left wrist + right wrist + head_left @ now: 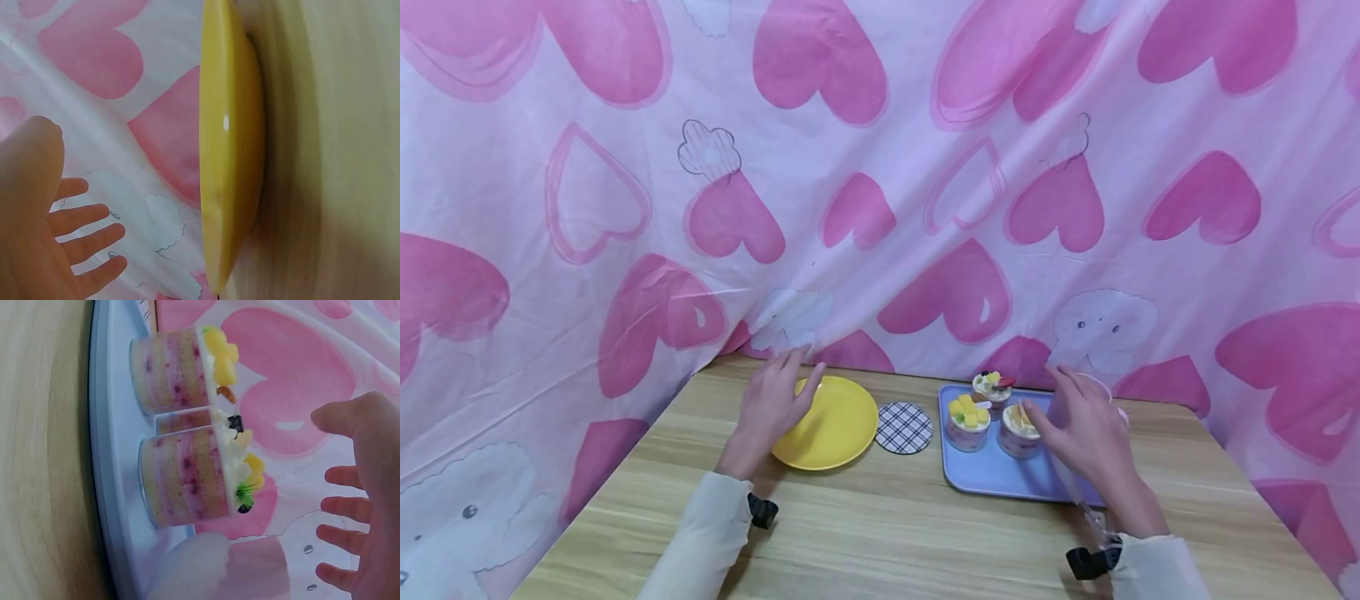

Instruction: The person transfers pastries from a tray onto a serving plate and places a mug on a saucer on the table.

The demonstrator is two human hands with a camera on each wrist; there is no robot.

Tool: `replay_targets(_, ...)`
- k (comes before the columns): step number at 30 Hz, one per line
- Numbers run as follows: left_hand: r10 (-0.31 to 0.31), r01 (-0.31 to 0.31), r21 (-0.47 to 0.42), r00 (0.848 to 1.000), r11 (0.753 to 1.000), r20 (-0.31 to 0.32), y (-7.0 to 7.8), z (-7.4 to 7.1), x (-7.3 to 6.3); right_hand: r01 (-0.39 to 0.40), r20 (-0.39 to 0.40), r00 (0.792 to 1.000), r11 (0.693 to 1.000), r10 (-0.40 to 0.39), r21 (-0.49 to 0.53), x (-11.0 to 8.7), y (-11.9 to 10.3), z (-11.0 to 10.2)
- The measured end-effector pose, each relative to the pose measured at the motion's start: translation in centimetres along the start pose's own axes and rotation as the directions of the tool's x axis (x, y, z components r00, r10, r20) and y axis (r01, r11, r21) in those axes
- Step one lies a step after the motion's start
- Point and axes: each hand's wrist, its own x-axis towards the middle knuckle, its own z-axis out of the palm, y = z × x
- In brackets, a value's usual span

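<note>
My left hand (pixel 772 400) hovers by the left edge of a round yellow plate (pixel 838 425), fingers relaxed and spread, holding nothing. In the left wrist view the plate (pixel 231 137) shows edge-on, apart from the hand (pixel 56 231). On a blue tray (pixel 992 483) stand three clear dessert cups of layered cake: one topped with yellow fruit cubes (pixel 967 423), one behind it with mixed fruit (pixel 992 392), one at front (pixel 1018 433). My right hand (pixel 1093 433) is above the tray's right side, empty; the right wrist view shows its fingers (pixel 344 508) apart from the cups.
A round checked coaster (pixel 904 428) lies between plate and tray. A whitish rounded thing (pixel 190 569) near the cups is blurred, its kind unclear. Behind the wooden table (pixel 865 533) hangs a pink heart-print cloth (pixel 865 167).
</note>
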Motion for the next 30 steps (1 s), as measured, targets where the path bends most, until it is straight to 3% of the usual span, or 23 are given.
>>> replay_targets(7, 0.018, -0.020, 0.046, 0.999, 0.999, 0.041, -0.8, -0.1, -1.0, 0.036, 0.000, 0.999, 0.998, -0.036, 0.048, -1.3, 0.0, -1.3)
replay_targets(11, -0.006, 0.001, 0.061, 0.996, 0.998, 0.084, -1.4, 0.1, -1.6, 0.041, 0.020, 0.999, 0.998, -0.042, 0.048, -2.3, 0.5, -2.1)
replay_targets(17, -0.047, 0.040, 0.048, 0.988, 0.998, 0.147, -2.0, 0.0, -2.4, -0.009, 0.132, 0.991, 0.998, 0.001, 0.060, -3.9, 1.5, -2.9)
replay_targets(25, -0.096, 0.084, 0.055, 0.962, 0.995, 0.255, -2.1, -0.2, -3.0, -0.087, 0.294, 0.953, 0.996, 0.074, 0.033, -6.2, 2.8, -3.5)
replay_targets(30, -0.116, 0.118, 0.010, 0.956, 0.993, 0.270, -2.6, -0.1, -3.0, -0.143, 0.383, 0.914, 0.990, 0.132, 0.001, -7.6, 4.5, -3.7)
